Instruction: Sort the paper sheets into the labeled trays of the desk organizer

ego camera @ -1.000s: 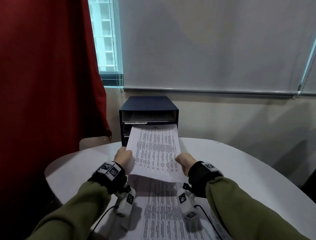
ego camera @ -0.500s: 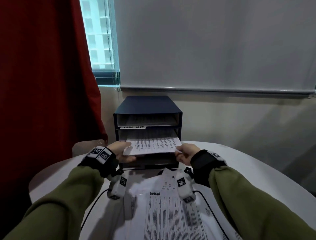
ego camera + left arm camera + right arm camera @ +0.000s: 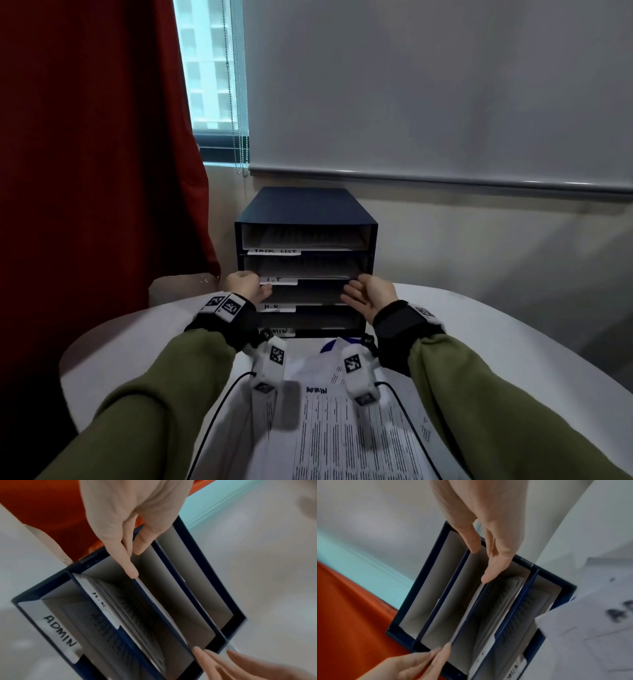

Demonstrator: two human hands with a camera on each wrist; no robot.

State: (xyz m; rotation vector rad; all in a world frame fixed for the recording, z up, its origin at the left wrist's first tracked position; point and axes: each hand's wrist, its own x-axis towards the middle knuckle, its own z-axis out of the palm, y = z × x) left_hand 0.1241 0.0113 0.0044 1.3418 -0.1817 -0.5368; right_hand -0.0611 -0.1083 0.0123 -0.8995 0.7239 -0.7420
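Observation:
A dark blue desk organizer (image 3: 305,205) stands at the table's back edge. Its four trays are labeled TASK LIST (image 3: 274,251), I.T (image 3: 275,280), H.R (image 3: 272,307) and ADMIN (image 3: 279,331). A printed sheet (image 3: 308,268) lies inside the I.T tray, its white front edge (image 3: 155,596) level with the shelf. My left hand (image 3: 251,289) and right hand (image 3: 363,296) sit at the two front corners of that tray. Straight fingertips (image 3: 133,574) (image 3: 486,579) touch the sheet's edge, and neither hand holds anything. More printed sheets (image 3: 342,431) lie piled before me, the top one headed ADMIN.
The round white table (image 3: 496,329) curves away on the right. A red curtain (image 3: 96,154) hangs close on the left, a window and a grey roller blind (image 3: 428,85) behind. Printed sheets also lie in the H.R and ADMIN trays (image 3: 102,622). Black cables (image 3: 219,404) trail from my wrists.
The sheet held by both hands has slid fully into the I.T tray. Both hands have let go of it and now touch only its front edge.

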